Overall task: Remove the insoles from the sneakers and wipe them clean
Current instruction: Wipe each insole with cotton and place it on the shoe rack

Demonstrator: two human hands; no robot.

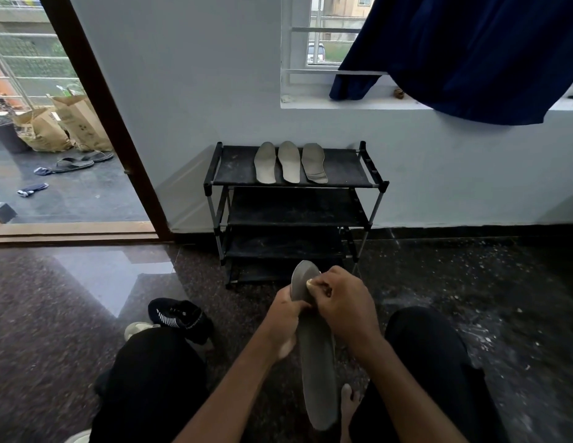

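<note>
- Black sneaker (179,318): lies on the floor just beyond your left knee, well to the left of both hands and touching neither.
- Shoe rack (234,166): stands against the wall ahead of you. Three insoles (289,162) lie side by side on its top shelf.
- Left hand (286,314): your fingers are curled round the left edge of the held insole, gripping it a little below the toe end. It appears to steady rather than wipe.
- Held insole (315,362): grey, between your knees. Its long axis runs from the toe end, farthest from you and aimed at the rack, to the heel end nearest your body, which hangs free beside your bare foot (348,401).
- Right hand (342,302): your fingers are curled and pinch at the toe end from the right. A pale scrap shows at the thumb, and whether it is cloth or nail cannot be told.
- Governing relation: both hands sit at the far end, so nearly all the insole's surface lies toward you from the right hand. A wiping stroke would likely run down the long axis to the heel.
</note>
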